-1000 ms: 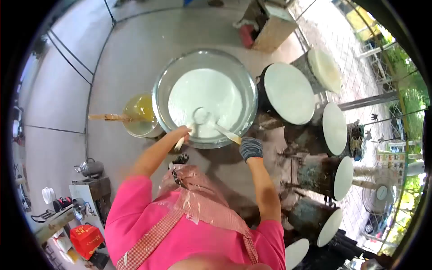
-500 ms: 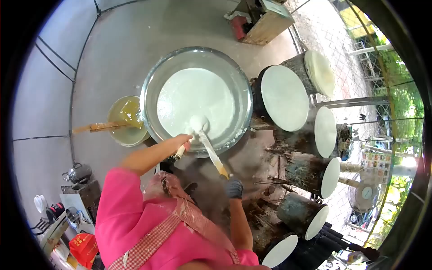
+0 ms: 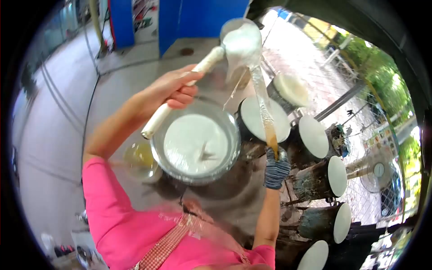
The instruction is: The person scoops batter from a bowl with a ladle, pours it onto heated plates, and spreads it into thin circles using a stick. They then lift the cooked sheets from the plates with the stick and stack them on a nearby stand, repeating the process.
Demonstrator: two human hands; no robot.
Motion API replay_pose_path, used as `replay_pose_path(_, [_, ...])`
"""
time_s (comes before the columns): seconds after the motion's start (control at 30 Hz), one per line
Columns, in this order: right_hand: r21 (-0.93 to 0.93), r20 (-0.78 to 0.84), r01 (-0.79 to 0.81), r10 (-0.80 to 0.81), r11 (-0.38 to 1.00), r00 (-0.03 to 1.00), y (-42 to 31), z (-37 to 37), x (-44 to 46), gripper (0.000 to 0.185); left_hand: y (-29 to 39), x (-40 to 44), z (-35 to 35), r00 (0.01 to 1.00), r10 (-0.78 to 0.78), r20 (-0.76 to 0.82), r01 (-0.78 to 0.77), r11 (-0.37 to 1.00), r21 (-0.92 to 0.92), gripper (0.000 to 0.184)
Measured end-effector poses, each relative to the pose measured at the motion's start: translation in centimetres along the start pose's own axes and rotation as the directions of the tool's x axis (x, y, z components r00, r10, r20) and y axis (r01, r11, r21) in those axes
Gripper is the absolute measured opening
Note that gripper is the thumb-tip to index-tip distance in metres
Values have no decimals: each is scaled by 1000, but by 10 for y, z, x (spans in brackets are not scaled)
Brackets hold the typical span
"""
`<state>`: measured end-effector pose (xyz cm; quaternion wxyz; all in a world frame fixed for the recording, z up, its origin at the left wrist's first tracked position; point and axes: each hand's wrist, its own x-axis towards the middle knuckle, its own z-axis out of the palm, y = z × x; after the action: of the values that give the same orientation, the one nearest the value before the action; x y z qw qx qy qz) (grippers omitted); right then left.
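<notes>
My left hand point(image 3: 180, 92) is closed around a thick pale stick point(image 3: 157, 120), raised on a slant above the basin. The stick's upper end meets the rim of a round ladle point(image 3: 243, 42) coated in white liquid; whether they are touching or joined I cannot tell. My right hand point(image 3: 276, 168), in a grey striped glove, grips the ladle's wooden handle, whose upper part is smeared white. Thin white strands hang below the ladle's bowl. Beneath both hands stands a wide metal basin point(image 3: 235, 155) holding white liquid point(image 3: 193, 139).
Several dark drum-like pots with pale round tops point(image 3: 313, 136) line my right side, a fan point(image 3: 379, 170) beyond them. Left of the basin is a bowl of yellowish liquid point(image 3: 140, 157), blurred. Blue panels point(image 3: 207, 18) stand ahead, and a wire fence runs at the right.
Both hands have risen and moved forward, lifting the ladle and the pale stick out of the basin. My view has tilted up, bringing the blue panels in.
</notes>
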<state>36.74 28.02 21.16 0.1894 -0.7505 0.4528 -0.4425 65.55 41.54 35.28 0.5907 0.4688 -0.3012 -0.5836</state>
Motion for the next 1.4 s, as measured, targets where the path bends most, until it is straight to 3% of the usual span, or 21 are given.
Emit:
replay_pose_path(0.13, [480, -90, -8, 58, 877, 994, 28, 37, -1, 23, 11, 26, -23, 976, 213, -54, -188, 935, 300, 48])
replay_pose_path(0.2, [31, 174, 37, -42, 999, 984, 145, 101, -50, 20, -29, 52, -57, 1000, 10, 10, -12, 978, 206, 48])
replay_pose_path(0.27, [371, 416, -433, 269, 822, 869, 102, 96, -98, 22, -87, 76, -91, 920, -340, 195, 361, 928, -86, 28])
replay_pose_path(0.33, [76, 485, -581, 479, 810, 732, 105, 84, -133, 24, -115, 113, -93, 601, -781, 171, 718, 433, -545, 16])
replay_pose_path(0.4, [-30, 464, -655, 591, 755, 660, 101, 47, -164, 26, -139, 123, -72, 667, -744, 37, 728, 642, -240, 12])
replay_pose_path(0.5, [73, 124, -495, 484, 866, 866, 107, -2, -198, 28, -127, 115, -15, 772, -514, 375, 558, 830, -10, 5])
replay_pose_path(0.6, [-93, -44, -542, 540, 835, 840, 99, -34, -218, 34, -164, 118, 49, 734, -470, 491, 451, 877, 165, 5])
replay_pose_path(0.67, [-90, -74, -576, 571, 813, 818, 99, -50, -242, 40, -211, 140, 72, 517, -693, 502, 763, 640, 97, 8])
replay_pose_path(0.73, [-32, -198, -552, 536, 833, 821, 138, -51, -326, 41, -242, 141, 125, 105, -837, 538, 992, 123, -3, 16])
replay_pose_path(0.8, [321, 1, -903, 954, 284, 300, 93, -87, -399, 35, -304, 121, 163, 42, -866, 499, 999, 35, -23, 20])
replay_pose_path(0.93, [14, -417, -982, 894, 186, 163, 19, -96, -580, 38, -413, 46, 251, -485, -688, 540, 874, -401, 274, 20])
replay_pose_path(0.97, [-44, -655, -900, 668, 433, 353, 13, -79, -640, 40, -433, 17, 282, -540, -685, 489, 840, -472, 267, 22])
replay_pose_path(1.0, [-31, -559, -998, 829, -50, -24, -41, -113, -626, 41, -434, -23, 315, -566, -718, 404, 824, -493, 279, 28])
replay_pose_path(1.03, [129, -689, -990, 712, -60, -133, -54, -102, -668, 45, -464, -39, 336, -653, -659, 373, 749, -489, 446, 30])
replay_pose_path(1.07, [220, -646, -917, 654, -333, -392, -78, -120, -661, 49, -477, -62, 367, -742, -626, 238, 636, -546, 546, 34])
replay_pose_path(1.1, [263, -732, -885, 518, -385, -443, -83, -116, -687, 48, -503, -79, 391, -738, -646, 196, 556, -418, 718, 32])
replay_pose_path(1.13, [434, -685, -834, 475, -341, -552, -105, -137, -668, 41, -497, -114, 421, -550, -796, 254, 530, -97, 842, 30])
replay_pose_path(1.2, [478, -854, -878, 241, 11, -462, -95, -134, -693, 39, -514, -160, 466, -435, -846, 309, 265, 208, 942, 16])
replay_pose_path(1.27, [439, -879, -898, 216, 19, -426, -104, -175, -635, 45, -534, -202, 496, -433, -804, 407, 28, 439, 898, 52])
replay_pose_path(1.33, [296, -903, -945, 282, -137, -324, -74, -188, -631, 44, -568, -238, 515, -366, -808, 462, -97, 527, 844, 52])
replay_pose_path(1.4, [390, -795, -865, 358, -315, -489, -41, -213, -605, 40, -612, -266, 521, -338, -763, 551, -204, 631, 748, 53])
